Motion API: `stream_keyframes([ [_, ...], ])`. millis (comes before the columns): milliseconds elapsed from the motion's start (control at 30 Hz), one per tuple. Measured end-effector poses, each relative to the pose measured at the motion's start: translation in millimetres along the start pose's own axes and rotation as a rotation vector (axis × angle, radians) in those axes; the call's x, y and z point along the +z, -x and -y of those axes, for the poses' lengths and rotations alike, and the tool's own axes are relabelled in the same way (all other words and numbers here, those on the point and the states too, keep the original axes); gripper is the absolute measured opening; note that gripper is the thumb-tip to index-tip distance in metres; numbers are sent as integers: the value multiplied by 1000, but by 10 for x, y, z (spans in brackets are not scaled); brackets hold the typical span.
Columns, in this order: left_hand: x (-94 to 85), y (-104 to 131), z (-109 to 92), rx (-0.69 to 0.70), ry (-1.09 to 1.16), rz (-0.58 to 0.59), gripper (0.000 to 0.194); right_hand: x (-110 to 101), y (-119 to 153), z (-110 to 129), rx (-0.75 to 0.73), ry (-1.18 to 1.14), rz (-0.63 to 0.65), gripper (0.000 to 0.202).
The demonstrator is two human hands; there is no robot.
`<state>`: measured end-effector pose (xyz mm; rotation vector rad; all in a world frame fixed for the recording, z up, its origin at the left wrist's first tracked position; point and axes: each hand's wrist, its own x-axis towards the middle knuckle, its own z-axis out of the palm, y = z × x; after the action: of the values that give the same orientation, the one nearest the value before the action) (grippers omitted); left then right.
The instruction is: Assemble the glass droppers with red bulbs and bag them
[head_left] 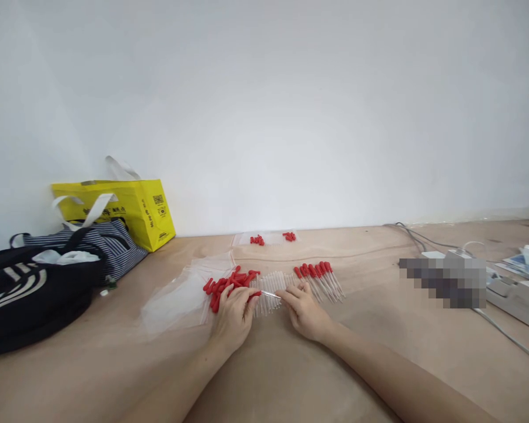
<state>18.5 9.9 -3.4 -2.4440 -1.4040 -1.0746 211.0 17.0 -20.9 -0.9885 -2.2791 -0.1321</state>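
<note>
My left hand [235, 314] pinches a red rubber bulb [255, 294], which meets one end of a thin clear tube [271, 294]. The fingers of my right hand [304, 308] are closed on the tube's other end. Behind my left hand lies a pile of loose red bulbs [220, 286]. A row of bare clear tubes [268, 281] rests just behind the held tube. Several tubes with red bulbs on them, the droppers [328, 282], lie side by side to the right, beyond my right hand.
Clear plastic bags [176, 296] lie left of the bulbs. Farther back are bagged red bulbs and tubes [273, 238]. A yellow bag [156, 214], striped bag [123, 249] and black bag [39, 299] stand at left. Cables and a white power strip [518, 299] lie at right.
</note>
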Motion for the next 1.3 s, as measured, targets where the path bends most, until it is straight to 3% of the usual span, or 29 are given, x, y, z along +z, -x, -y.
stream_keyframes([
  [267,16,23,-6,16,40,33,20,-48,-13,7,-27,49,-16,23],
  [567,-5,59,-46,68,64,110,17,-128,-4,-20,-98,127,57,23],
  [933,-28,88,-129,142,76,128,19,-78,38,27,-110,58,-21,18],
  [1300,-31,89,-159,162,91,169,19,-42,36,107,-71,-19,4,20],
])
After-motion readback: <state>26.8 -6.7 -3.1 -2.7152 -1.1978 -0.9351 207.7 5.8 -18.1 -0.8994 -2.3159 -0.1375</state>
